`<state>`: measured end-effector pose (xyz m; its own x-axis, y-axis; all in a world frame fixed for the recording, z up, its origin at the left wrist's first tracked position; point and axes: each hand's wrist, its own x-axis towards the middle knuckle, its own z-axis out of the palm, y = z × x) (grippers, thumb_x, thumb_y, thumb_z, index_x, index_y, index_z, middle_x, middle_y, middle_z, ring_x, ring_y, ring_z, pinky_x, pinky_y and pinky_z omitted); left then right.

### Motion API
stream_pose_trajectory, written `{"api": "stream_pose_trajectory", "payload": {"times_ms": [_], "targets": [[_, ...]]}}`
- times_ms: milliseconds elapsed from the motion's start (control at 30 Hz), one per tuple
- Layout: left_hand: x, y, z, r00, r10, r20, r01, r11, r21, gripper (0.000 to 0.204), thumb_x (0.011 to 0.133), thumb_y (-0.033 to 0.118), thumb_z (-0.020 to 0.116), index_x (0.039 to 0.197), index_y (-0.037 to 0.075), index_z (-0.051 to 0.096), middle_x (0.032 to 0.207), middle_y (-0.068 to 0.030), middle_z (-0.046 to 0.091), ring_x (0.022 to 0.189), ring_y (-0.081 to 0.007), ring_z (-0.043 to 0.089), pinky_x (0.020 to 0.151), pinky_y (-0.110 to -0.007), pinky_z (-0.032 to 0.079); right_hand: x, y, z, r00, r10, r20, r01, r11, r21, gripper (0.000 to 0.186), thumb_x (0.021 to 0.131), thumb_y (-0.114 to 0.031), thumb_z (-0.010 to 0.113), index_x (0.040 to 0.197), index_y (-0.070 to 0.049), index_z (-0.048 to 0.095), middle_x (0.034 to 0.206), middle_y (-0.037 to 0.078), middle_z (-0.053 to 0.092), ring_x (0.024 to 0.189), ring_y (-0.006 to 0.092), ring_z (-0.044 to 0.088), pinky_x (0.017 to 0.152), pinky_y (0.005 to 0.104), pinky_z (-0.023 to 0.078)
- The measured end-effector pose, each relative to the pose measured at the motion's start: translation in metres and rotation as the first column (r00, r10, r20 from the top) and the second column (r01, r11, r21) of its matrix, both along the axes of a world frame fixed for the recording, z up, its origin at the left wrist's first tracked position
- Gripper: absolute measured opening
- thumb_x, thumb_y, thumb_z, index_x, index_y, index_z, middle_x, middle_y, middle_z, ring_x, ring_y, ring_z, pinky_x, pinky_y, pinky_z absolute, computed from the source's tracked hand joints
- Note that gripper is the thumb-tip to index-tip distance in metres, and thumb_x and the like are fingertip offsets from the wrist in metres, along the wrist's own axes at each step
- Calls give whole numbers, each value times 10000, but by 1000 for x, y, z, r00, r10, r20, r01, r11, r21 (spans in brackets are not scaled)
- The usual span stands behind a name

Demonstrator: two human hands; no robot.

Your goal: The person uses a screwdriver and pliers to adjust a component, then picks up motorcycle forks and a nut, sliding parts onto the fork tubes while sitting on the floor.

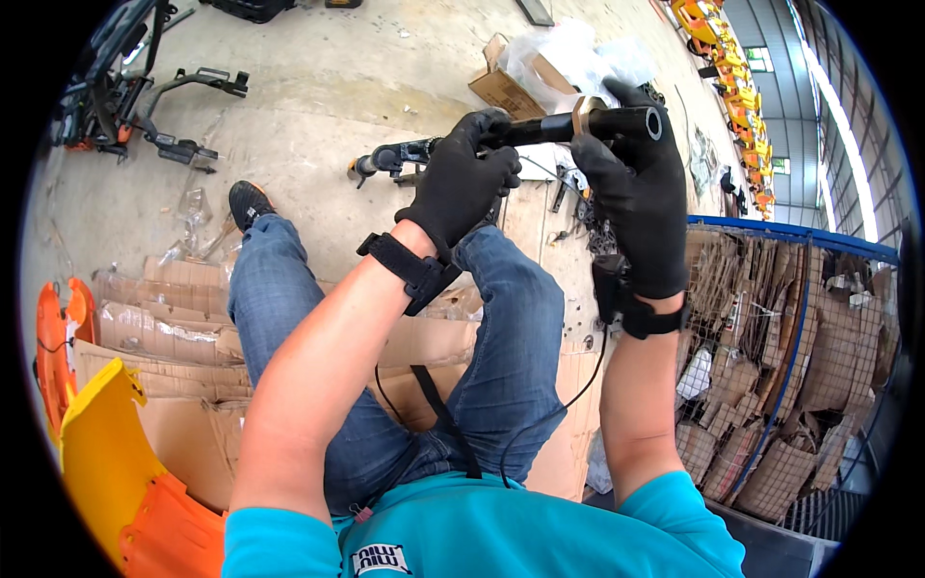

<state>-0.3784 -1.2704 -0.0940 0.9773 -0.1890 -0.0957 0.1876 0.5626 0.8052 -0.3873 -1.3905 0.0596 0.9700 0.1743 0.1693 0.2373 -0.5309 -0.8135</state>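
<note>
Both gloved hands are raised in front of me on a black tube (540, 131) that lies roughly level. My left hand (464, 178) is closed round its left part, the fingers curled. My right hand (638, 193) grips near the right end, thumb in front and a finger over the top. A tan, brass-like ring (581, 116) sits round the tube beside the right thumb. The tube's open round end (654, 122) points right. Left of my left hand a black jointed part with an orange tip (390, 159) shows; I cannot tell whether it joins the tube.
Flattened cardboard (183, 376) lies under my legs. A wire cage (771, 376) full of cardboard stands at right. Beyond my hands are an open carton (509, 91) and clear plastic bags (568, 58). Black frame parts (188, 116) lie at far left, yellow and orange panels (106, 424) near left.
</note>
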Motion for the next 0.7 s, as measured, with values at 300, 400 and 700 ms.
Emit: {"api": "stream_pose_trajectory", "payload": {"times_ms": [300, 400, 700], "targets": [[3, -2, 0, 999, 40, 25, -40, 999, 5, 428, 931, 100, 589, 1327, -17, 476, 1045, -141, 651, 834, -163, 673, 746, -293, 578, 0, 8, -16, 959, -88, 270, 151, 963, -224, 360, 775, -212, 854, 968, -44, 600, 819, 13, 629, 725, 93, 566, 661, 256, 478], [1, -1, 0, 999, 28, 18, -28, 999, 24, 422, 934, 102, 587, 1323, -19, 477, 1040, -137, 651, 837, -161, 672, 745, -291, 577, -1, 3, -12, 993, -62, 98, 73, 990, -119, 336, 808, -148, 809, 1054, -28, 614, 908, 21, 628, 775, 92, 564, 696, 255, 479], [4, -6, -5, 996, 79, 45, -82, 994, 69, 395, 930, 77, 594, 1304, -10, 497, 1073, -122, 646, 818, -156, 675, 748, -286, 581, -2, 3, -11, 984, -95, 150, 128, 965, -228, 308, 806, -120, 811, 1032, -56, 612, 838, 6, 589, 729, 63, 544, 613, 219, 438]]}}
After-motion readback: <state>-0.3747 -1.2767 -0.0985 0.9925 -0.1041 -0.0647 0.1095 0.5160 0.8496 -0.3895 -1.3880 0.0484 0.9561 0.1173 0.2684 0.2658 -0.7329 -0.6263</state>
